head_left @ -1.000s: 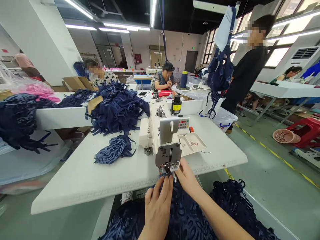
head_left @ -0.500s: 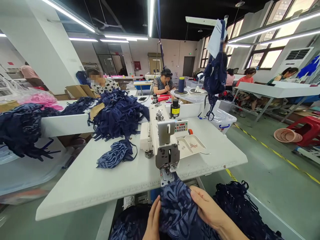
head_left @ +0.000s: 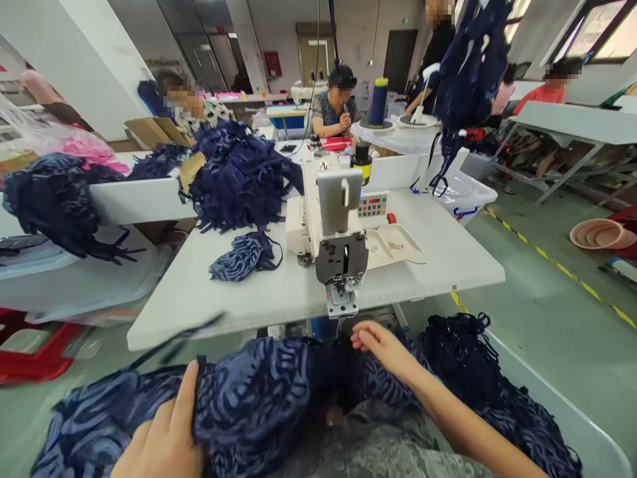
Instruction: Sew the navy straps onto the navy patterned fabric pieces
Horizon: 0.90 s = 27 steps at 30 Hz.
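My left hand (head_left: 166, 425) grips a navy bra (head_left: 253, 398) with a light-blue swirl pattern, thumb on its edge, low in front of the machine. A dark strap (head_left: 184, 338) swings blurred beyond that hand. My right hand (head_left: 375, 342) is just below the sewing machine's needle plate (head_left: 342, 307), its fingers curled together beside dark fabric. What they hold, if anything, is hidden. The sewing machine (head_left: 343, 206) has no cloth under its presser foot. Another patterned bra (head_left: 243, 255) lies on the white table (head_left: 174, 292), left of the machine.
Navy pieces form a large heap (head_left: 243, 172) behind the table's left side. More dark straps and cloth (head_left: 478, 372) fill a bin at lower right. A cream tray (head_left: 398, 242) with small parts sits right of the machine. Co-workers sit farther back.
The bra has come away from the machine, down and left with my left hand. My right hand has let go of its right side and moved up slightly. The view has tilted downward.
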Each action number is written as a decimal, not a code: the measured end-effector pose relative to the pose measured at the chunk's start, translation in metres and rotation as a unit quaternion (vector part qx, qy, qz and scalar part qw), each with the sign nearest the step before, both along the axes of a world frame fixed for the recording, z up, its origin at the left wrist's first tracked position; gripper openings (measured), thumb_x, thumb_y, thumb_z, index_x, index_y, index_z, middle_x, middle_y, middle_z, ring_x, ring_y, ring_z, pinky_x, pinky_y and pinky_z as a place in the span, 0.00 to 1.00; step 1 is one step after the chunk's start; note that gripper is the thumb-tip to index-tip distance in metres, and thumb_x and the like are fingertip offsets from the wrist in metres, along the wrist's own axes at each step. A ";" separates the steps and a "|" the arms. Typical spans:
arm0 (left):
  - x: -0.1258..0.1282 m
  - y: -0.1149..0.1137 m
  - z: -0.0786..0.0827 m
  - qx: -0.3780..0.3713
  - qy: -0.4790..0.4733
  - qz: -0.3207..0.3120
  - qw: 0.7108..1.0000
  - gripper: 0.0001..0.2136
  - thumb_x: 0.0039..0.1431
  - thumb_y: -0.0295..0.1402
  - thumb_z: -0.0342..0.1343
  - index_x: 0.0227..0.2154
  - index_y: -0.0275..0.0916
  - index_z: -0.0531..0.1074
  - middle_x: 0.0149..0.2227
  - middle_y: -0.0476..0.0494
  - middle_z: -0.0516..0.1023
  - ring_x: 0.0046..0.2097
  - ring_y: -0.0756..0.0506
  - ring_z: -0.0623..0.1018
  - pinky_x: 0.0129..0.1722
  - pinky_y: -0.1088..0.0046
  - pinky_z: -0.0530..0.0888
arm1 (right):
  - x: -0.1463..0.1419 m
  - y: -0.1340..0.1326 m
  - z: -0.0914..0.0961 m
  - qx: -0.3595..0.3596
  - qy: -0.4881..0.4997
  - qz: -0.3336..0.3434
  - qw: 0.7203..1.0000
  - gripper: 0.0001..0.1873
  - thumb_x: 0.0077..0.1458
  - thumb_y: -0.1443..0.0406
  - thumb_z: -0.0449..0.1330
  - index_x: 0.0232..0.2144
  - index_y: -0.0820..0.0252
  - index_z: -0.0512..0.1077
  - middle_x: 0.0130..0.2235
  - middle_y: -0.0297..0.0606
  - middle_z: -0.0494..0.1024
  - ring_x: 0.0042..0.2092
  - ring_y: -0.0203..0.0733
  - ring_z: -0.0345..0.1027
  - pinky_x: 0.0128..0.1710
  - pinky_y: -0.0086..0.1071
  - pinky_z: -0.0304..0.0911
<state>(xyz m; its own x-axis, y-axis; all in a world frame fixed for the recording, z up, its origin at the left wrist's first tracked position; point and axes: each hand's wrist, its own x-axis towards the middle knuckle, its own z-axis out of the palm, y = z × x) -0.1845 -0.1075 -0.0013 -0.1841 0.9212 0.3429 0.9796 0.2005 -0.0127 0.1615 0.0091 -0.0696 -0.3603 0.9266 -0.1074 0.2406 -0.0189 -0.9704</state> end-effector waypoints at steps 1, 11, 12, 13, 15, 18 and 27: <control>-0.002 -0.006 -0.011 -0.049 0.049 0.003 0.998 0.29 0.61 0.28 0.38 0.66 0.38 0.47 0.33 0.40 0.72 0.37 0.35 0.73 0.34 0.61 0.69 | 0.007 0.005 -0.012 0.033 -0.075 -0.001 0.997 0.19 0.66 0.57 0.42 0.47 0.60 0.67 0.41 0.43 0.77 0.40 0.41 0.72 0.41 0.36 0.66; -0.016 -0.031 -0.121 -0.437 -0.016 0.043 0.898 0.31 0.62 0.40 0.44 0.64 0.27 0.51 0.47 0.25 0.74 0.47 0.33 0.77 0.48 0.60 0.70 | 0.027 -0.025 -0.082 0.068 -0.319 0.052 0.944 0.04 0.53 0.66 0.64 0.29 0.61 0.71 0.38 0.45 0.73 0.45 0.52 0.66 0.46 0.43 0.58; -0.019 -0.024 -0.110 -0.457 -0.030 0.043 0.888 0.31 0.61 0.39 0.45 0.64 0.27 0.52 0.47 0.25 0.74 0.48 0.33 0.77 0.47 0.59 0.71 | 0.026 -0.027 -0.081 0.076 -0.320 0.059 0.942 0.03 0.55 0.67 0.61 0.29 0.60 0.71 0.40 0.46 0.73 0.46 0.52 0.65 0.47 0.43 0.58; -0.021 -0.016 -0.097 -0.461 -0.045 0.037 0.885 0.30 0.61 0.38 0.45 0.63 0.27 0.54 0.48 0.25 0.75 0.47 0.33 0.78 0.46 0.58 0.72 | 0.026 -0.028 -0.079 0.084 -0.315 0.069 0.943 0.04 0.57 0.67 0.59 0.30 0.60 0.71 0.42 0.46 0.73 0.48 0.51 0.65 0.48 0.43 0.57; -0.018 0.002 -0.071 -0.407 -0.085 -0.005 0.909 0.26 0.62 0.40 0.44 0.58 0.29 0.62 0.49 0.27 0.74 0.47 0.33 0.78 0.46 0.56 0.73 | 0.029 -0.030 -0.073 0.096 -0.292 0.094 0.947 0.05 0.60 0.66 0.56 0.31 0.58 0.70 0.44 0.44 0.74 0.48 0.48 0.65 0.50 0.40 0.58; 0.012 0.030 -0.047 -0.276 -0.211 -0.104 0.932 0.21 0.62 0.44 0.43 0.50 0.38 0.70 0.50 0.35 0.76 0.49 0.37 0.76 0.50 0.58 0.72 | 0.037 -0.032 -0.061 0.094 -0.260 0.111 0.955 0.11 0.65 0.64 0.50 0.31 0.57 0.67 0.41 0.41 0.76 0.45 0.43 0.69 0.45 0.35 0.62; 0.160 0.085 -0.090 -0.347 -0.491 -0.289 0.745 0.22 0.61 0.44 0.49 0.52 0.37 0.69 0.54 0.37 0.73 0.55 0.40 0.72 0.56 0.62 0.66 | 0.050 -0.047 0.000 -0.021 0.033 0.054 0.998 0.14 0.63 0.58 0.52 0.27 0.56 0.59 0.47 0.46 0.77 0.47 0.43 0.71 0.41 0.34 0.63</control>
<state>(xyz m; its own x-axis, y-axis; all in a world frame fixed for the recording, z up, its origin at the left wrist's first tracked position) -0.0246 -0.0226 -0.0918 0.4639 0.8364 -0.2921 0.5051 0.0212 0.8628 0.2118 -0.0382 -0.0695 -0.4659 0.8769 -0.1181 0.1797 -0.0368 -0.9830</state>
